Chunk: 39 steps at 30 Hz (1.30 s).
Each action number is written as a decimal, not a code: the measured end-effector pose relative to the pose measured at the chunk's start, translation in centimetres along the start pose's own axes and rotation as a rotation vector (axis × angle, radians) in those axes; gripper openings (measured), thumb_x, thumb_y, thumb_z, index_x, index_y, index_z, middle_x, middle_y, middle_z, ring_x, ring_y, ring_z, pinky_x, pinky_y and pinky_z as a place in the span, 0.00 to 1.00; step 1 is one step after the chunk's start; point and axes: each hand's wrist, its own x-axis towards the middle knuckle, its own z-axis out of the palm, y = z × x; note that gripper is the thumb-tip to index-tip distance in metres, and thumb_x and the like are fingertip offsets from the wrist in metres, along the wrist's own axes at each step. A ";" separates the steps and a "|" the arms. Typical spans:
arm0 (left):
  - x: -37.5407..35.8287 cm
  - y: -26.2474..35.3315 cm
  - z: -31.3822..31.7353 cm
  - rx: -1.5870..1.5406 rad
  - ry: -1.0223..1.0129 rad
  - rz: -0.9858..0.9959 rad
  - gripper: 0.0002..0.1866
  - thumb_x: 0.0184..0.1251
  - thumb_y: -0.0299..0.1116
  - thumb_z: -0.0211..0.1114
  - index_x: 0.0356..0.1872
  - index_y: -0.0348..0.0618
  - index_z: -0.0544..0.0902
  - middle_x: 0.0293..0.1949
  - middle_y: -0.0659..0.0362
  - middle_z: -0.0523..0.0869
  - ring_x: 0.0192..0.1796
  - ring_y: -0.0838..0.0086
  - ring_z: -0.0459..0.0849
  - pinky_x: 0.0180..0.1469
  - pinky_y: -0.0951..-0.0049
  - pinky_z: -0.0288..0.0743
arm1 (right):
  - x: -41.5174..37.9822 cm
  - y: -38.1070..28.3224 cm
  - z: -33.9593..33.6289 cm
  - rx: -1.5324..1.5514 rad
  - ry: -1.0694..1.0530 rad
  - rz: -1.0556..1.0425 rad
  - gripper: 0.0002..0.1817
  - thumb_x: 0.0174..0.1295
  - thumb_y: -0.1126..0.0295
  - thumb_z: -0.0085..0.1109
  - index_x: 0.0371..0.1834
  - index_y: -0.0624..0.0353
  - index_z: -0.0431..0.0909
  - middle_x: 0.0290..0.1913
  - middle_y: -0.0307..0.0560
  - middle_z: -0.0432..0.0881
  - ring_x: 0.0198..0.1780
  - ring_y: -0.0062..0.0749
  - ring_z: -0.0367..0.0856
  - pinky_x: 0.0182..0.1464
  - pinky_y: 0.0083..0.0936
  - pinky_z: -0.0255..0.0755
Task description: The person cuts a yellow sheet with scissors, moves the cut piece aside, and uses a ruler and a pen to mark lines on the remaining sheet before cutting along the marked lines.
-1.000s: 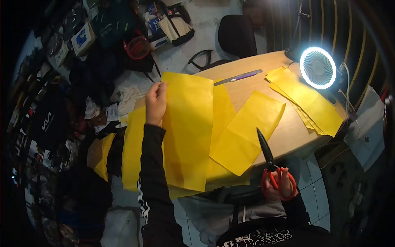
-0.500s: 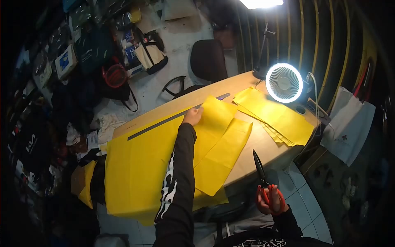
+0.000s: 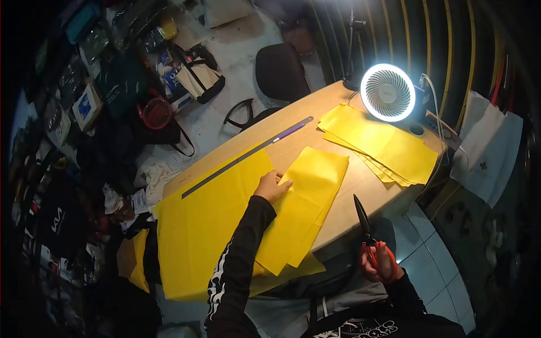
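My left hand (image 3: 273,187) pinches the left edge of a cut yellow fabric piece (image 3: 307,205), which lies on another piece at the table's front. Under that forearm spreads a large yellow fabric sheet (image 3: 197,242), hanging over the near edge. In my right hand (image 3: 378,263) are scissors (image 3: 364,221) with red handles, their black blades pointing up and away, held off the table's front edge. A long metal ruler (image 3: 236,164) lies along the sheet's far edge, with a purple pen (image 3: 290,132) beside its right end.
A stack of yellow fabric pieces (image 3: 383,149) lies on the table's right. Behind it stands a lit ring-shaped fan (image 3: 387,93). A white bag (image 3: 486,149) hangs at right. Beyond the wooden table (image 3: 341,191) is a dark chair (image 3: 280,72); bags and clutter fill the left.
My left hand has come back from the ruler toward me, bringing the upper fabric piece down and uncovering the ruler's right end and the pen. The scissors stay in my right hand.
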 end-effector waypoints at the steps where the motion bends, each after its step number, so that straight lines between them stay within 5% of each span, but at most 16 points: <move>1: 0.0 0.1 0.6 -0.023 -0.014 -0.056 0.25 0.59 0.45 0.72 0.48 0.34 0.80 0.38 0.49 0.87 0.42 0.64 0.85 0.48 0.69 0.77 | 0.1 -0.1 0.1 -0.013 0.023 0.007 0.43 0.66 0.27 0.29 0.32 0.61 0.72 0.12 0.34 0.64 0.10 0.15 0.59 0.12 0.16 0.54; 5: -1.5 1.6 2.1 0.292 0.096 0.024 0.34 0.51 0.56 0.74 0.47 0.35 0.81 0.44 0.44 0.84 0.53 0.55 0.81 0.58 0.61 0.72 | 0.1 -0.8 0.7 -0.229 0.153 -0.018 0.45 0.61 0.23 0.33 0.31 0.62 0.72 0.12 0.34 0.65 0.11 0.16 0.63 0.13 0.15 0.57; 15: -0.2 2.5 0.7 0.235 -0.099 -0.142 0.35 0.44 0.55 0.79 0.44 0.33 0.82 0.55 0.42 0.80 0.60 0.54 0.73 0.62 0.62 0.67 | -0.9 -1.5 0.5 -0.296 0.185 -0.002 0.43 0.63 0.25 0.33 0.32 0.62 0.72 0.14 0.32 0.65 0.12 0.15 0.64 0.15 0.15 0.58; 18: -0.1 3.1 0.8 0.260 -0.114 -0.124 0.31 0.46 0.50 0.79 0.42 0.31 0.83 0.50 0.43 0.83 0.54 0.53 0.78 0.59 0.62 0.71 | -1.1 -1.3 0.1 -0.282 0.183 -0.004 0.43 0.63 0.25 0.33 0.32 0.62 0.72 0.14 0.32 0.65 0.12 0.14 0.64 0.15 0.15 0.58; 24: 0.7 1.5 1.1 -0.114 -0.297 0.011 0.19 0.55 0.37 0.74 0.42 0.32 0.84 0.38 0.49 0.88 0.40 0.62 0.87 0.47 0.69 0.78 | -1.9 -1.2 -0.8 -0.224 0.196 -0.004 0.43 0.63 0.25 0.35 0.32 0.63 0.72 0.14 0.32 0.65 0.12 0.14 0.64 0.14 0.15 0.57; 28: -0.8 6.2 -2.4 -0.549 -0.473 0.165 0.20 0.65 0.28 0.66 0.57 0.35 0.77 0.51 0.56 0.85 0.51 0.72 0.83 0.55 0.71 0.75 | -2.6 -1.5 -1.8 -0.198 0.227 -0.031 0.44 0.62 0.25 0.36 0.31 0.64 0.71 0.14 0.33 0.65 0.12 0.13 0.63 0.14 0.14 0.57; 29: 0.3 5.7 -2.9 -0.443 -0.470 0.253 0.22 0.68 0.25 0.63 0.62 0.38 0.73 0.55 0.57 0.82 0.56 0.73 0.81 0.57 0.71 0.74 | -2.7 -1.6 -2.0 -0.197 0.238 -0.039 0.44 0.62 0.25 0.36 0.31 0.64 0.71 0.14 0.33 0.65 0.12 0.13 0.63 0.14 0.14 0.57; 39: 9.0 9.8 3.3 -1.301 -0.097 0.012 0.18 0.70 0.25 0.63 0.59 0.36 0.74 0.54 0.52 0.82 0.53 0.64 0.83 0.56 0.63 0.79 | -4.5 -0.9 -3.6 -0.112 0.285 -0.028 0.44 0.62 0.25 0.38 0.31 0.65 0.71 0.14 0.36 0.65 0.12 0.15 0.63 0.13 0.14 0.56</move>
